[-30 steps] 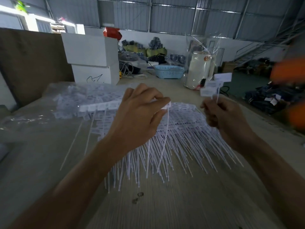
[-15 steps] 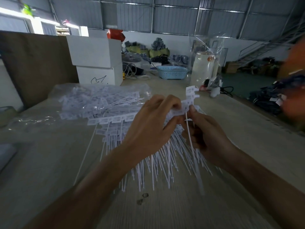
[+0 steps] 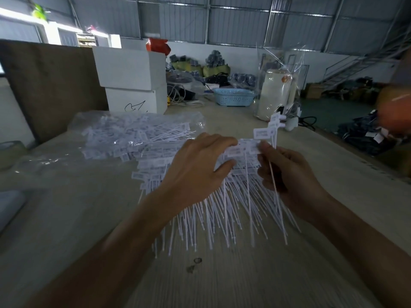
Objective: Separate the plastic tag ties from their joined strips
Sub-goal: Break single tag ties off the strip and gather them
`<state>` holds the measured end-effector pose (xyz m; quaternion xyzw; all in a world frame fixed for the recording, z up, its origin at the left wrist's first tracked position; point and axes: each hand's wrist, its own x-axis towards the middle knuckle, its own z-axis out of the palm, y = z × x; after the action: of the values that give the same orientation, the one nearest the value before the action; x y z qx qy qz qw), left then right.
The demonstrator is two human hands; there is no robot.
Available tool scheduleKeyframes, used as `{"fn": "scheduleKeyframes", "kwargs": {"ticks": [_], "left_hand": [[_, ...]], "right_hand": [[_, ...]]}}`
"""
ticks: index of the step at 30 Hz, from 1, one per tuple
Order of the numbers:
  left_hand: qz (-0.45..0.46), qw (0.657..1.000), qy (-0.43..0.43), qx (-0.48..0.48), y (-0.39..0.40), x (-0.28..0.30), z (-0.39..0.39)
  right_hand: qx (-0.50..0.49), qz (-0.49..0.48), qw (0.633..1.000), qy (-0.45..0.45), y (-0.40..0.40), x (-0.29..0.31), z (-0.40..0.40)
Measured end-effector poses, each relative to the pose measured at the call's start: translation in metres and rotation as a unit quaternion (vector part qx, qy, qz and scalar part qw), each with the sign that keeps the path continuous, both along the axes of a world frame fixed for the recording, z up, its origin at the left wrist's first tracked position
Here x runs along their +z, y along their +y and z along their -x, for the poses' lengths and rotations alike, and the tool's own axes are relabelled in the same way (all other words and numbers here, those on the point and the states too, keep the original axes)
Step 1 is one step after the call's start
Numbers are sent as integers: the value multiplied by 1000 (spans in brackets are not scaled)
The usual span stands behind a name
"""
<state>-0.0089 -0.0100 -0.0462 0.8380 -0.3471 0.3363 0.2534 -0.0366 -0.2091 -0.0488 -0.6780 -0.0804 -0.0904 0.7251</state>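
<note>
A heap of white plastic tag ties (image 3: 222, 210) lies on the table, heads at the far side and thin tails fanning toward me. My left hand (image 3: 198, 170) pinches the head end of a joined strip (image 3: 242, 148) between thumb and fingers, just above the heap. My right hand (image 3: 287, 174) grips a small bunch of separated ties (image 3: 270, 130); their flag-shaped heads stick up above my fist and their tails hang below it. The fingertips of both hands meet at the strip's right end.
A clear bag of more tag ties (image 3: 133, 136) lies at the back left. Two stacked white boxes (image 3: 131, 81), a blue basket (image 3: 233, 96) and a wrapped white roll (image 3: 275, 94) stand further back. The table edge (image 3: 355, 161) runs along the right.
My right hand came in from the right with its bunch and met the left hand at the strip's end. Both hands now sit slightly lower and closer over the heap.
</note>
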Motion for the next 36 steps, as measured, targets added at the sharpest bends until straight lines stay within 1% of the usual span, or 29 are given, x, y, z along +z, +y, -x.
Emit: {"fn": "scheduleKeyframes", "kwargs": {"ticks": [3, 4, 5, 7, 8, 9, 10, 12, 17, 19, 22, 24, 25, 26, 28, 29, 30, 31, 35, 36], "left_hand": [[-25, 999, -31, 16, -1, -1, 0], [-25, 999, -40, 13, 0, 0, -1], [-24, 999, -45, 9, 1, 0, -1], [-29, 998, -49, 3, 3, 1, 0], [-37, 998, -50, 3, 2, 0, 1], [-46, 998, -50, 4, 1, 0, 2], [-54, 997, -46, 7, -1, 0, 3], [-61, 997, -38, 10, -2, 0, 4], [-64, 997, -29, 13, 1, 0, 3], [-59, 998, -30, 11, 0, 0, 3], [-35, 999, -20, 6, 0, -1, 2], [-31, 999, -14, 9, 0, -2, 0], [-33, 999, -5, 9, 0, -3, -1], [-35, 999, 10, 7, 0, -4, -2], [-24, 998, 49, -10, 0, -6, -4], [-10, 998, 62, -21, 0, -7, -5], [4, 997, 68, -30, 1, -7, -6], [16, 997, 69, -37, 1, -7, -7], [31, 997, 52, -50, 0, -7, -7], [28, 997, 47, -51, -1, -7, -7]], "right_hand": [[-11, 36, 999, -14, 4, -2, 0], [-28, 76, 996, -40, 3, -1, 0], [-50, 136, 986, -82, 1, 0, 0], [-99, 277, 940, -173, -3, 2, -1], [-117, 329, 915, -201, -5, 3, -1], [-126, 355, 901, -216, -7, 5, -1], [-128, 364, 895, -224, -8, 5, -1], [-129, 371, 890, -232, -10, 5, -2], [-114, 366, 896, -225, -5, 4, 1], [-103, 342, 911, -205, -3, 5, 2], [-67, 254, 953, -149, -3, 3, 2], [-47, 229, 963, -134, -2, 2, 1], [-52, 251, 955, -148, -2, 2, 1], [-67, 295, 938, -171, -3, 1, 1], [-106, 386, 891, -216, -4, 1, 1], [-120, 405, 876, -232, -5, 1, 1], [-125, 407, 872, -240, -5, 1, 1], [-120, 399, 878, -237, -4, 0, 2], [-77, 301, 936, -169, -5, 3, 3], [-76, 286, 943, -153, -6, 3, 2]]}}
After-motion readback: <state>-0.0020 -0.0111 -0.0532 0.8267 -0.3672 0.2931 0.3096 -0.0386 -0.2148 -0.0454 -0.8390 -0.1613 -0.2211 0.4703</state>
